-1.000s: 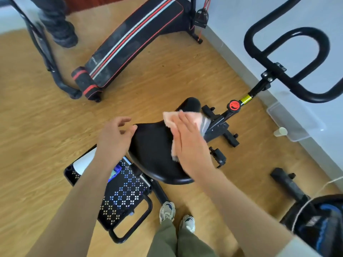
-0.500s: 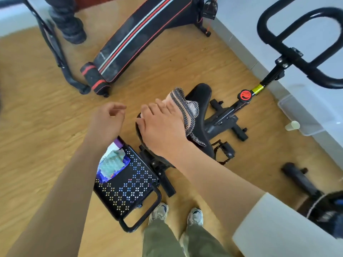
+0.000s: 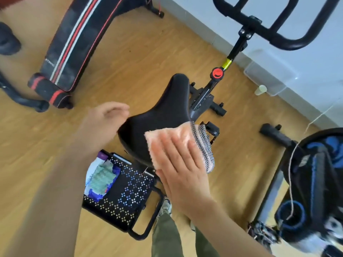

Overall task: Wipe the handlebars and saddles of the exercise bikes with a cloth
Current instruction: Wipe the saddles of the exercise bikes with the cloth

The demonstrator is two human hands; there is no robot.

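Wooden floor (image 3: pixel 130 52), exercise bike (image 3: pixel 201 99), sit-up bench (image 3: pixel 74 43), cup (image 3: pixel 260 89)

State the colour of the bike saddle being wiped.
The padded bike saddle is plain black, clearest in the head view.

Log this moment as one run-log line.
step: saddle wipe | right hand: flat, presses cloth on saddle | left hand: beside saddle's left edge, holds nothing | handlebars: untouched
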